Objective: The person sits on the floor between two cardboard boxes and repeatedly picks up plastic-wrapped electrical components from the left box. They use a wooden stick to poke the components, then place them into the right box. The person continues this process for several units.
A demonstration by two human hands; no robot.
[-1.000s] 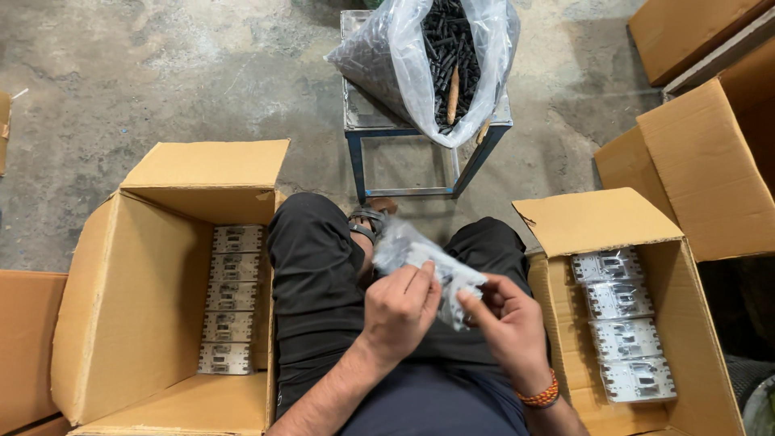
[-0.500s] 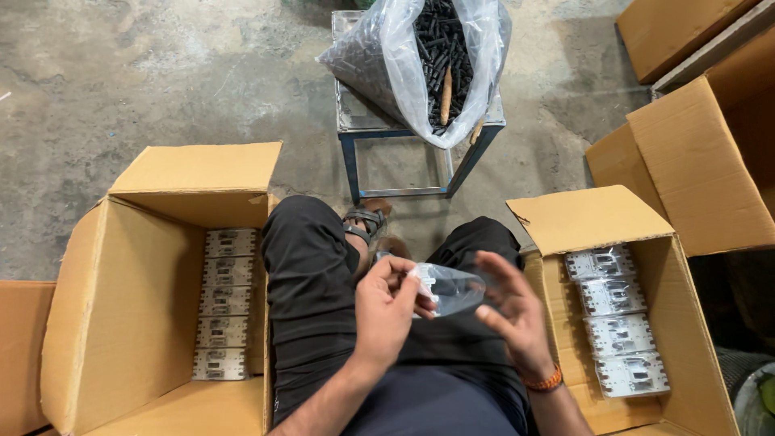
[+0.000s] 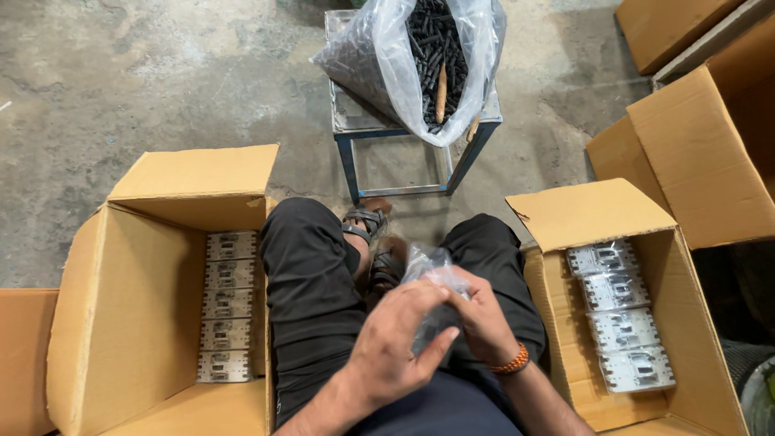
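A small workshop or packing floor, seen from the head of a seated worker: the ground is bare, stained concrete floor (image 3: 161, 73), with no bench in use. Open cardboard cartons stand on both sides, the left carton (image 3: 121, 323) and the right carton (image 3: 646, 323) each holding a neat row of identical grey electrical units (those on the right are wrapped in clear plastic). More brown boxes (image 3: 702, 145) crowd the right edge. Ahead, a low metal-framed stool (image 3: 404, 153) carries a clear plastic sack (image 3: 420, 56) full of small black parts. Bulk parts, repeated goods and shipping cartons all mark a place of manual assembly and packing.
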